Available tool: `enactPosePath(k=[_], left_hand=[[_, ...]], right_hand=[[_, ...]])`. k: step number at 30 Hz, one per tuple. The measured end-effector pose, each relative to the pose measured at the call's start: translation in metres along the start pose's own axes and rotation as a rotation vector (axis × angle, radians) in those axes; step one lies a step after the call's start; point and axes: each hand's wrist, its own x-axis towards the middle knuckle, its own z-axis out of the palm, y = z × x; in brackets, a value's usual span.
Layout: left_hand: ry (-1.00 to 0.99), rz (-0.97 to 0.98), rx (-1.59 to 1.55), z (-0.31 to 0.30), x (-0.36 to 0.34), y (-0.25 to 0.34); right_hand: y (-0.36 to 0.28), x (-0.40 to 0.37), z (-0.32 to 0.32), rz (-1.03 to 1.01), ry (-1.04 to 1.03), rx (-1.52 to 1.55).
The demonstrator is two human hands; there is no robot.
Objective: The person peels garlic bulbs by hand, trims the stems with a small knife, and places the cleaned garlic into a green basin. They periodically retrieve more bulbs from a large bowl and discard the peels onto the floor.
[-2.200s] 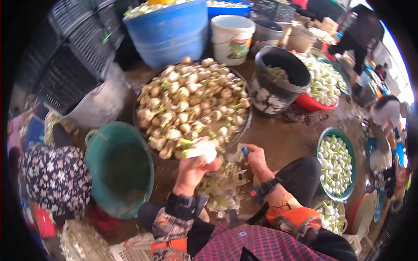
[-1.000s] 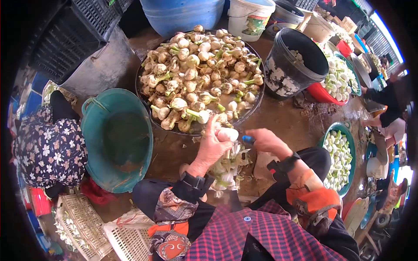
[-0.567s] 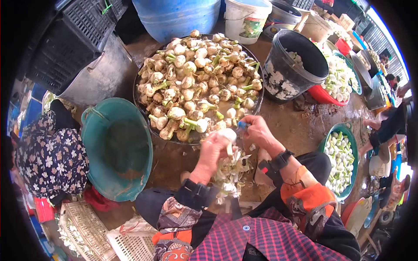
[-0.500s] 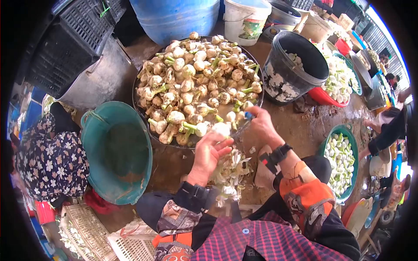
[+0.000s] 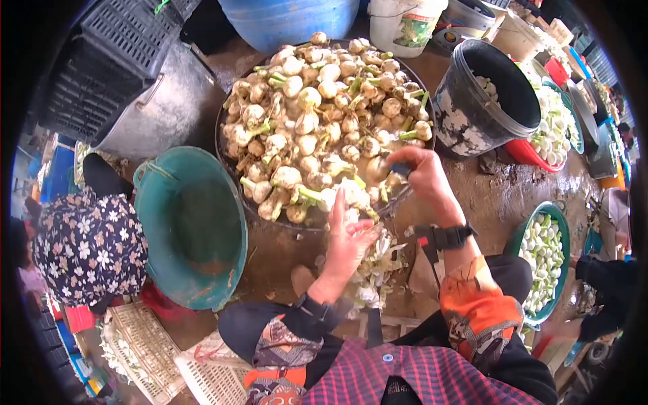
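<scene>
Right grip [image 5: 405, 166]: fingers curled around a small blue object [image 5: 400, 169], over the near right part of the round tray [image 5: 233, 177]. Left grip [image 5: 348, 244]: fingers spread apart at the tray's near edge; blur means I cannot tell whether they touch the bulbs [image 5: 307, 123] there. The head view, my only one, shows earthy-looking bulbs heaped inside the tray, papery peelings [image 5: 371, 270] just near of it, a green tub [image 5: 152, 223] to its left and a black bucket [image 5: 466, 101] to its right. For good handling, I would keep the left fingers clear of the blue object and take single bulbs without dragging neighbours.
</scene>
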Motion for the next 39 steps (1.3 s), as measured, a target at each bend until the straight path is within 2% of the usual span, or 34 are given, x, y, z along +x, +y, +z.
enactPosePath(k=[1,3,4,7,8,12,15,16,19,20,21,23,26,29,30,31,33,36,39], left_hand=[[0.069,0.067,0.124,0.006,-0.003,0.007],[-0.027,0.147,0.178,-0.009,0.002,-0.014],[-0.006,0.049,0.031,-0.006,-0.002,-0.003],[0.138,0.357,0.571,-0.005,-0.013,0.016],[0.197,0.558,0.691,-0.004,-0.013,0.02],[0.178,0.56,0.645,-0.001,-0.021,0.035],[0.144,0.468,0.581,-0.007,-0.023,0.04],[0.139,0.453,0.522,-0.01,-0.023,0.036],[-0.046,0.193,0.405,-0.018,-0.02,0.034],[-0.134,0.046,0.201,-0.026,-0.014,0.023],[-0.148,-0.029,0.031,-0.023,-0.016,0.026],[-0.173,-0.182,-0.312,-0.015,-0.021,0.032],[-0.086,-0.085,-0.139,-0.011,-0.02,0.027],[-0.033,0.055,0.141,-0.016,-0.014,0.013],[-0.029,0.099,0.245,-0.014,-0.014,0.017],[-0.034,0.034,0.13,-0.012,-0.016,0.02],[-0.041,-0.092,-0.1,-0.011,-0.018,0.031],[-0.097,-0.179,-0.414,-0.021,-0.017,0.031],[-0.151,-0.175,-0.558,-0.027,-0.018,0.032]], right_hand=[[-0.007,-0.017,0.009,-0.077,-0.07,0.024],[-0.018,-0.045,0.024,0.0,-0.191,0.249],[-0.012,-0.054,0.034,-0.083,-0.183,0.386],[-0.019,-0.073,0.06,0.235,0.135,0.986],[-0.013,-0.077,0.067,0.25,0.083,1.022],[-0.021,-0.098,0.098,0.02,0.17,0.617],[-0.023,-0.105,0.092,0.094,0.076,0.71],[-0.025,-0.108,0.091,0.118,0.069,0.648],[-0.018,-0.113,0.075,-0.116,0.03,0.165],[-0.002,-0.111,0.069,-0.208,-0.011,0.143],[-0.003,-0.113,0.069,-0.091,0.042,0.306],[-0.007,-0.114,0.063,-0.022,0.054,0.379],[-0.025,-0.116,0.063,0.146,0.152,0.439],[-0.019,-0.116,0.065,0.138,0.111,0.56],[-0.022,-0.116,0.07,0.101,0.101,0.474],[-0.018,-0.115,0.072,0.033,0.056,0.507],[-0.014,-0.112,0.073,0.045,0.129,0.58],[-0.013,-0.113,0.071,0.076,0.174,0.42],[0.018,-0.115,0.063,-0.098,0.357,-0.089]])
